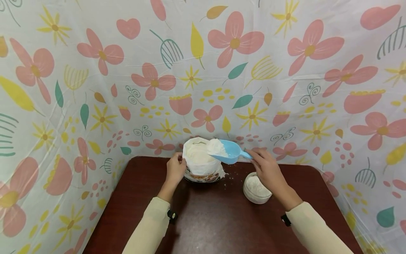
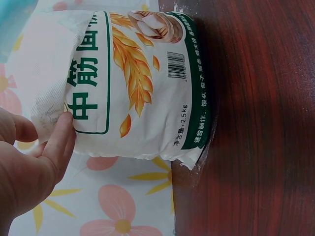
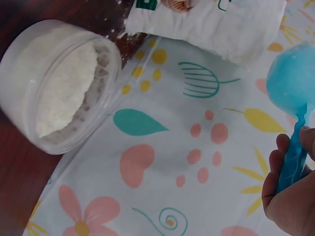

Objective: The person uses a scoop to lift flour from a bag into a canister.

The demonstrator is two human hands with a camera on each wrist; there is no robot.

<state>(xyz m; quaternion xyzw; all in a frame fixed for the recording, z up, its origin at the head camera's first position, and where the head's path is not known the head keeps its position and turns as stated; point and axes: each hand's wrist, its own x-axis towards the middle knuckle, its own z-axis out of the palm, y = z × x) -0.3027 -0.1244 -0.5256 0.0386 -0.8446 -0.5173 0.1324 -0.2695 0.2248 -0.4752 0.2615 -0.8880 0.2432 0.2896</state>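
Observation:
My right hand (image 1: 267, 170) grips the handle of a light blue scoop (image 1: 232, 152), which carries a heap of white flour (image 1: 217, 146) above the mouth of an open flour bag (image 1: 201, 168). The bag stands upright with its top folded outward and pale flour inside. At its left side, my left hand (image 1: 176, 168) pinches the folded rim; in the left wrist view its fingers (image 2: 59, 140) press against the white bag (image 2: 135, 83) printed with wheat. Below my right hand is a clear round jar (image 3: 15, 83) with flour in it, lid off.
The dark red-brown table (image 1: 209, 225) has a little spilled flour (image 1: 229, 176) between bag and jar. A white curtain (image 1: 177, 31) with flower prints hangs close behind the bag and along both sides.

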